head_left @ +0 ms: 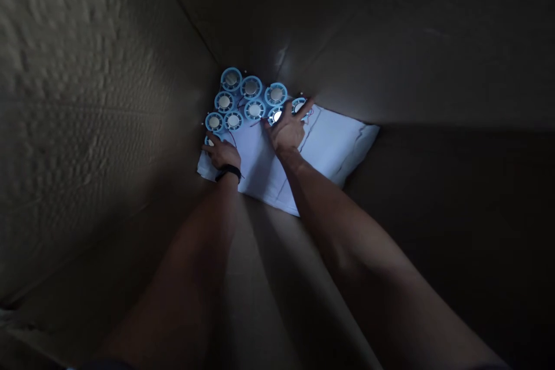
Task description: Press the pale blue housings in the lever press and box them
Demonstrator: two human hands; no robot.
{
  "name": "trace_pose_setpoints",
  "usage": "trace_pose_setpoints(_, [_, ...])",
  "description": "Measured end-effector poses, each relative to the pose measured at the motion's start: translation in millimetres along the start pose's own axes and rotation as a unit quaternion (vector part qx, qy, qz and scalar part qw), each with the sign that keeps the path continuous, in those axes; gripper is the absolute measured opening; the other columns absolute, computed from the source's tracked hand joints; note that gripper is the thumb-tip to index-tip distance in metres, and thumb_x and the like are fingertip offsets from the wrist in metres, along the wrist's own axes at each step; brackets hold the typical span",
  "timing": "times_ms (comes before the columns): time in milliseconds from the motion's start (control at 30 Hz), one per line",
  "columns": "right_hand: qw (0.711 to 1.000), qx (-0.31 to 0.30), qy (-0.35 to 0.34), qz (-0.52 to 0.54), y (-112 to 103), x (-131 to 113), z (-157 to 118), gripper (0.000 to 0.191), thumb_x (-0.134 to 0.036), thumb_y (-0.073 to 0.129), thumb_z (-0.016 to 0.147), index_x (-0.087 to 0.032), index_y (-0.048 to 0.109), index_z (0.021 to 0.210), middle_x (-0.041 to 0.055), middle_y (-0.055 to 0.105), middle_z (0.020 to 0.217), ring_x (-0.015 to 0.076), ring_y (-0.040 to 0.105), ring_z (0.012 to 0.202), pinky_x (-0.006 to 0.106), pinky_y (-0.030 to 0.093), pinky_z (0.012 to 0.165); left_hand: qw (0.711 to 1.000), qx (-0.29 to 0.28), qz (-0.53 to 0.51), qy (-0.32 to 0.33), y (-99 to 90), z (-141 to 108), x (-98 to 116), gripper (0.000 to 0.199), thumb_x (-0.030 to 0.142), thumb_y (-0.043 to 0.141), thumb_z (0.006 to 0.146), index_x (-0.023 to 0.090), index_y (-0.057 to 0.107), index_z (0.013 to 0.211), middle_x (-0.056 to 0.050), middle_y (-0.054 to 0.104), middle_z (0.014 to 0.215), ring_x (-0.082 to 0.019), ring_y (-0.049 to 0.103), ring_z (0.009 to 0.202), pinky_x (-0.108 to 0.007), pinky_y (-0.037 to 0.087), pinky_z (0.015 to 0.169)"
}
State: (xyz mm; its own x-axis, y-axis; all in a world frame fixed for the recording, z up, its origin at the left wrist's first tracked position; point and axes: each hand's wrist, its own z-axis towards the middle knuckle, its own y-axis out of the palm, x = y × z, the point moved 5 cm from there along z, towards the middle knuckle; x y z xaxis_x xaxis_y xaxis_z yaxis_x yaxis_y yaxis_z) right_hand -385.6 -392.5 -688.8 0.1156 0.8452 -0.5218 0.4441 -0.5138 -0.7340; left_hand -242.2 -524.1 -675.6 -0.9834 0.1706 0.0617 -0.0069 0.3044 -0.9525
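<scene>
Several round blue-rimmed parts with silver centres, like small speakers [254, 109], lie close together face up in a corner, thin red wires trailing from some. My left hand [223, 154], with a black band at the wrist, reaches over the lower-left speaker [211, 141]; its fingers sit around the rim and partly hide it. On the right, my right hand [288, 130] has its thumb and a finger on either side of a bright-centred speaker [276, 116]. Its other fingers stretch over the neighbouring speaker [299, 107]. A white sheet [332, 141] lies beneath both hands.
Tall brown walls, apparently cardboard, rise at the left [108, 98] and the back [368, 58], meeting behind the speakers. A brown floor panel [247, 260] shows between my forearms. The right side is very dark, its details hidden.
</scene>
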Motion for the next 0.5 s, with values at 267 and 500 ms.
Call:
trace_pose_setpoints(267, [0.99,-0.098,-0.026,-0.094,-24,31,-34,0.056,-0.041,0.068,0.082,-0.019,0.048,0.13,0.0156,-0.008,0.159,0.0336,0.055,0.117,0.05,0.052,0.094,0.999,-0.013,0.026,-0.013,-3.9,1,1,0.063,0.025,0.049,0.095,0.014,0.024,0.153,-0.025,0.045,0.132,-0.034,0.064,0.107,-0.043,0.054,0.087])
trace_pose_setpoints(500, [0.981,-0.154,0.045,-0.106,-72,71,-105,0.055,-0.04,0.071,0.08,-0.025,0.051,0.129,0.0128,0.005,0.157,0.0234,0.064,0.102,0.04,0.053,0.094,0.996,-0.056,0.051,-0.037,-31.4,-4,9,0.056,0.03,0.052,0.098,0.017,0.031,0.149,-0.019,0.048,0.138,-0.026,0.063,0.109,-0.041,0.055,0.088])
